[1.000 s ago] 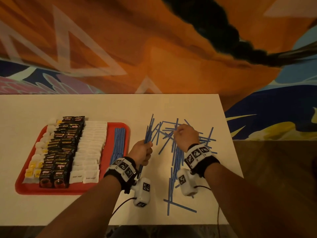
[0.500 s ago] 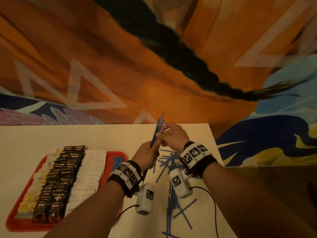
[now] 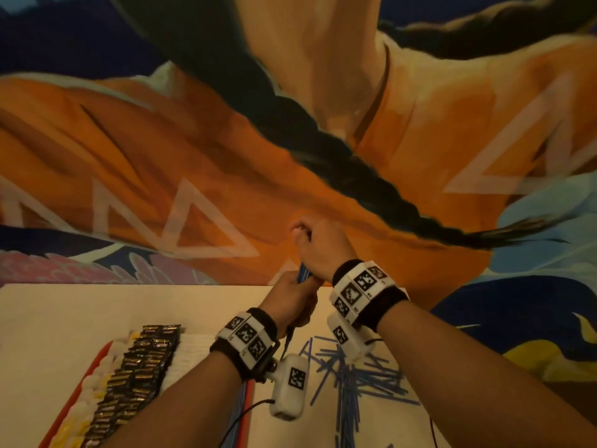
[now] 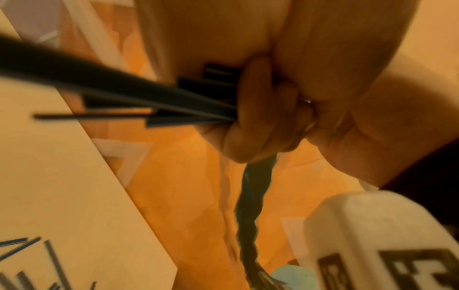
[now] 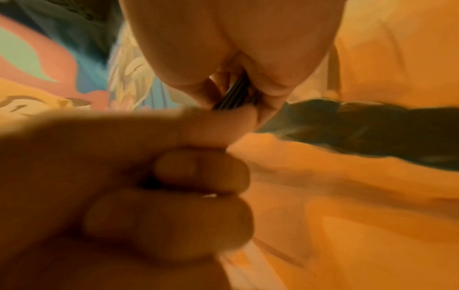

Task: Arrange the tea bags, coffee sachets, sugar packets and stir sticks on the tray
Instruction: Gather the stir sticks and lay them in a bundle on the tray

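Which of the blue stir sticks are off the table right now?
The bundle of stir sticks gripped in the left hand; the loose stir sticks lie scattered on the table.

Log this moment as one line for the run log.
left hand: grips stir stick bundle | right hand: fingers curled above bundle | loose stir sticks: table | tray: partly filled

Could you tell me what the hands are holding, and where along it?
A bundle of thin blue stir sticks: left hand grips mid-length, right hand its upper end.

White table (image 3: 80, 318) bears a red tray (image 3: 93, 367) and scattered blue stir sticks (image 3: 358, 379).
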`<action>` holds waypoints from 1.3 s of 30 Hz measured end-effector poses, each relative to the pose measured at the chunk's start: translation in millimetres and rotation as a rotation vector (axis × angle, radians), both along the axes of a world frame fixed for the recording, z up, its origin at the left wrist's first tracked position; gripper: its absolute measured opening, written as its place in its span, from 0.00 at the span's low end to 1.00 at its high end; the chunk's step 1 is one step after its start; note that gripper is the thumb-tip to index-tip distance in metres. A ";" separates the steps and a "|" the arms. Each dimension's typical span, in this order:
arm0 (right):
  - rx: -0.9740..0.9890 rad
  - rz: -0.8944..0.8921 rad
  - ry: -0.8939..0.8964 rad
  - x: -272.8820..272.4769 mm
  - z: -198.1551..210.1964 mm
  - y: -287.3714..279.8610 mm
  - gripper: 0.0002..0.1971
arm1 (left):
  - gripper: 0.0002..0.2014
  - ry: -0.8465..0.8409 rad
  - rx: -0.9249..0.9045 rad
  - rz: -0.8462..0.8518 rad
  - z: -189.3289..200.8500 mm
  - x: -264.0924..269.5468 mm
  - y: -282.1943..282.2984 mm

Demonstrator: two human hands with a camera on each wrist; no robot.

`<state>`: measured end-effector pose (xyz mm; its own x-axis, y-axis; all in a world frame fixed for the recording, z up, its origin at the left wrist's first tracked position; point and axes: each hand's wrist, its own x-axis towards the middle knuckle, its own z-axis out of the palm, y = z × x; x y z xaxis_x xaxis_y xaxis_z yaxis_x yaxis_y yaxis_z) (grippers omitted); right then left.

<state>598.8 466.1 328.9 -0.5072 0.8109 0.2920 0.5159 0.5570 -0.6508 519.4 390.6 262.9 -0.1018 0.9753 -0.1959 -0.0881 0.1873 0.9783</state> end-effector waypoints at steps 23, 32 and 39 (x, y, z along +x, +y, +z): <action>-1.406 0.022 0.777 6.8 -3.0 -58.8 0.33 | 0.20 -0.082 0.402 0.123 106.2 -24.0 21.0; -1.332 -0.026 0.929 4.2 17.7 -43.8 0.38 | 0.15 0.038 0.404 0.150 91.1 -12.5 18.9; -1.110 0.053 0.813 3.6 24.5 -38.8 0.30 | 0.15 0.134 0.326 0.143 91.5 -12.2 12.1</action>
